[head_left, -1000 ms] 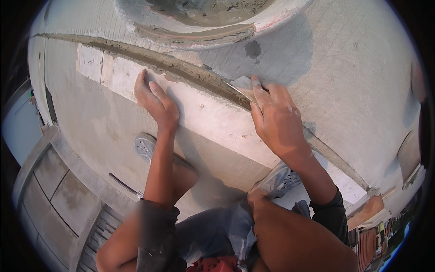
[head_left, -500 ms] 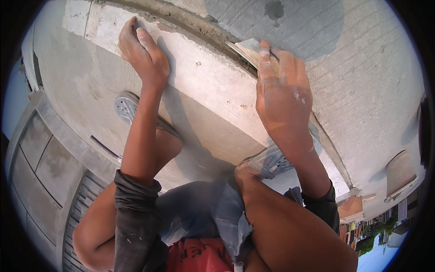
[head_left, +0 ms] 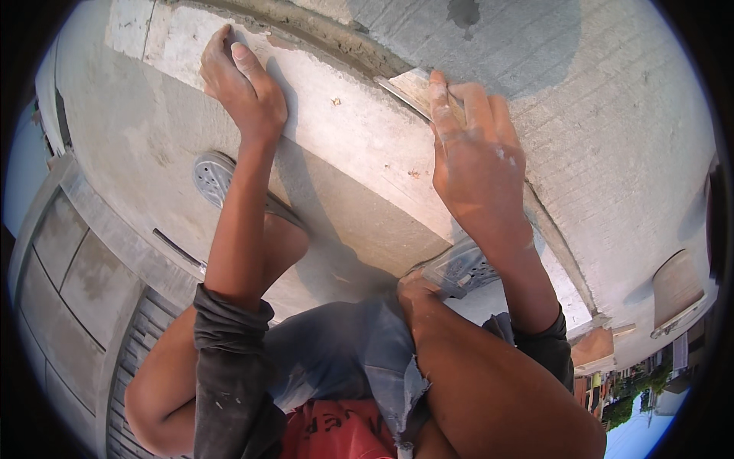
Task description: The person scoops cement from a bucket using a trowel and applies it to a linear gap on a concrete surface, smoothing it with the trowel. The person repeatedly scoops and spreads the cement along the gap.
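Note:
A long pale plank (head_left: pixel 348 130) lies diagonally across the concrete, with a strip of wet grey mortar (head_left: pixel 321 32) along its far edge. My right hand (head_left: pixel 478 149), dusted white, is closed around a flat, thin-edged piece like a scraper (head_left: pixel 411 92), which sits against the plank's far edge where the mortar strip runs. Its far side and handle, if any, are hidden by my fingers. My left hand (head_left: pixel 248 88) rests by the plank's upper left part, fingers bent and thumb apart, with nothing visible in it.
My feet in grey clogs (head_left: pixel 459 269) stand on the near side, one beside the plank. Rough concrete with a damp dark patch (head_left: pixel 520 46) spreads beyond it. A flat board-like piece (head_left: pixel 676 291) is at the right. A slatted metal grate (head_left: pixel 138 359) and a panelled wall (head_left: pixel 84 268) are at left.
My right hand has shifted slightly up and left, and the scraper-like piece has tilted a little against the plank's edge. My left hand has barely moved.

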{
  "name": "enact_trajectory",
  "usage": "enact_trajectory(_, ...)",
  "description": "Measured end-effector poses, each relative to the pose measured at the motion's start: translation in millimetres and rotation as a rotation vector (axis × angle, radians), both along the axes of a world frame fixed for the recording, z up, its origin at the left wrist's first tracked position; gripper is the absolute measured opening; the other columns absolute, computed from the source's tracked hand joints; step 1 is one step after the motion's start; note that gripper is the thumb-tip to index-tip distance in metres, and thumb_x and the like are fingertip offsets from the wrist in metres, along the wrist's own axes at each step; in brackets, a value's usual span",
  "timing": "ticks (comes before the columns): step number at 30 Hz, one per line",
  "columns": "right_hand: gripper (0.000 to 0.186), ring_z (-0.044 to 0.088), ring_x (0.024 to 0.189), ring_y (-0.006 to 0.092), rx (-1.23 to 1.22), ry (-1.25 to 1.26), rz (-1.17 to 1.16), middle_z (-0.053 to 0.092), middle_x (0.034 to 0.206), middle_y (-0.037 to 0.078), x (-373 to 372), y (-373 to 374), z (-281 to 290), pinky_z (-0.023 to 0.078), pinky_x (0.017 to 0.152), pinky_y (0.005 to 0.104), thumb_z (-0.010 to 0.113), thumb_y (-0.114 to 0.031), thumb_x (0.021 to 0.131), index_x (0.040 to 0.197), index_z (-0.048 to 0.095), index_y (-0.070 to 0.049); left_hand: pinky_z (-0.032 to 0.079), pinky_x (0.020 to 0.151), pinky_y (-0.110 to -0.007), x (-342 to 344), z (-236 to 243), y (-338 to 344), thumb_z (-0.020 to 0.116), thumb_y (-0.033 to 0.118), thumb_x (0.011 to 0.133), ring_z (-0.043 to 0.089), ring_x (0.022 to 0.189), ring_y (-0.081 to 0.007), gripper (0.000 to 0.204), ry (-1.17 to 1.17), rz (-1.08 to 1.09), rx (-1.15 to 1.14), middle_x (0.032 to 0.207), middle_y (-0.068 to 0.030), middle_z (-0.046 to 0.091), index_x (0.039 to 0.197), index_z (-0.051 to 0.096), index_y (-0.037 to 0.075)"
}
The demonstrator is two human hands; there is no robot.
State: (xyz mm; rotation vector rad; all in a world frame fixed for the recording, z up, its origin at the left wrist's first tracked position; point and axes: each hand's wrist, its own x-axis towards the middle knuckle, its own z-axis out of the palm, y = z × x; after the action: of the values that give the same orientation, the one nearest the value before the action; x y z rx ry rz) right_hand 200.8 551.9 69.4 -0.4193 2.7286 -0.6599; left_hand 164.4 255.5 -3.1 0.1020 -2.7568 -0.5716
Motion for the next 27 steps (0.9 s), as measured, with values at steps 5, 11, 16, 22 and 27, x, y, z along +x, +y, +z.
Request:
enact_trajectory(5, 0.047, 0.065, 0.107, 0.0285, -0.058, -0.09, 0.007, 0.065, 0.117, 0.01, -14, 19, 13, 0.058, 0.087, 0.0426, 0.068, -0.013, 0.101, 0.148, 0.068, -0.008, 0.028, 0.119, -0.051, -1, -2, 0, 0.035, 0.034, 0.118, 0.051, 0.134, -0.0351, 0.049, -0.009, -0.004, 0.011, 0.141, -0.0193, 0.061, 0.147, 0.054, -0.001)
enact_trajectory(11, 0.043, 0.066, 0.11, 0.03, -0.31, -0.244, -0.111, 0.068, 0.116, 0.009, -35, 47, 28, 0.058, 0.091, 0.0423, 0.066, -0.014, 0.1, 0.141, 0.071, -0.003, 0.027, 0.119, -0.051, 2, 2, -1, 0.034, 0.035, 0.119, 0.05, 0.136, -0.0352, 0.05, -0.032, 0.02, 0.004, 0.142, -0.0193, 0.06, 0.148, 0.053, -0.001)
enact_trajectory(16, 0.047, 0.064, 0.11, 0.0314, -0.139, -0.065, -0.085, 0.066, 0.124, 0.012, -21, 18, 15, 0.055, 0.09, 0.0425, 0.068, -0.01, 0.098, 0.145, 0.069, -0.005, 0.027, 0.12, -0.051, 0, 3, 2, 0.033, 0.036, 0.119, 0.05, 0.137, -0.0355, 0.051, -0.045, 0.026, -0.009, 0.143, -0.0197, 0.06, 0.149, 0.052, -0.001)
enact_trajectory(22, 0.056, 0.059, 0.117, 0.0317, 0.027, 0.029, -0.014, 0.061, 0.137, 0.011, 14, -10, -5, 0.05, 0.095, 0.0472, 0.075, -0.013, 0.095, 0.15, 0.066, -0.012, 0.028, 0.12, -0.051, 1, 5, 3, 0.032, 0.036, 0.119, 0.05, 0.137, -0.0355, 0.052, -0.054, 0.037, 0.0, 0.143, -0.0201, 0.059, 0.149, 0.053, -0.001)
enact_trajectory(27, 0.058, 0.058, 0.12, 0.0313, 0.033, 0.097, -0.026, 0.06, 0.14, 0.012, 25, -10, -3, 0.048, 0.099, 0.0482, 0.076, -0.011, 0.094, 0.151, 0.065, -0.011, 0.028, 0.12, -0.051, 0, 6, 5, 0.032, 0.035, 0.119, 0.049, 0.138, -0.0362, 0.052, -0.066, 0.033, -0.003, 0.144, -0.0206, 0.058, 0.15, 0.052, -0.001)
